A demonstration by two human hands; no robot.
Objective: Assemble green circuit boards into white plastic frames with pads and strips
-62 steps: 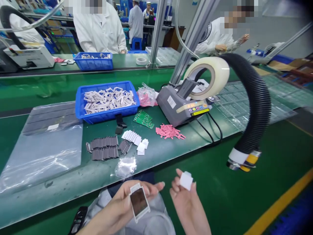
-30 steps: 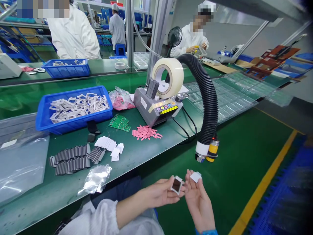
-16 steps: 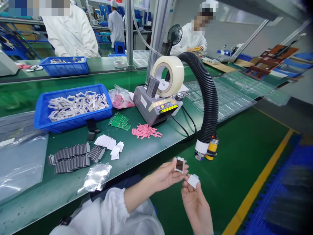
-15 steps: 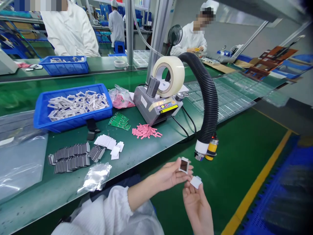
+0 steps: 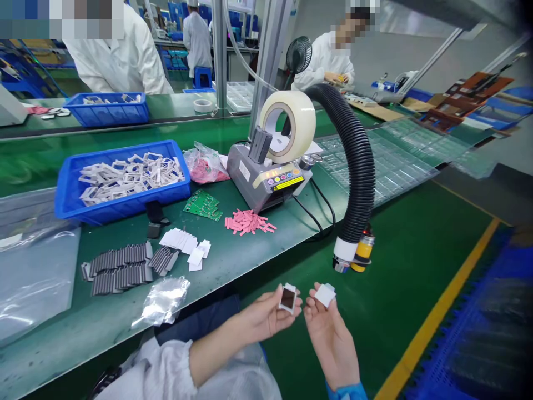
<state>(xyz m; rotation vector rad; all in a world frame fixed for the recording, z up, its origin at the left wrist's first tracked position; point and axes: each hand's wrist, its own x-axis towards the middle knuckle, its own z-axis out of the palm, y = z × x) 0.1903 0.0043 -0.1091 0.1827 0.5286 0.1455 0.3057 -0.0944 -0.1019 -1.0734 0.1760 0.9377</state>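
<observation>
Between the thumb and fingers of my left hand is a small dark square panel in a white frame, its dark face turned up. My right hand pinches a small white square sheet with a tab by its edge. Both hands are apart, in front of the bench edge and below the nozzle of a black flexible hose. On the bench to the left lie white square pieces and rows of dark grey pieces.
A blue bin of white frames, green circuit boards, pink strips and a grey tape dispenser with a large tape roll stand on the bench. A crumpled clear bag lies near the edge. Co-workers in white coats sit across.
My left hand has moved left and slightly down with the framed panel. My right hand has shifted a little left and up with the white sheet, and the hands have drawn apart.
</observation>
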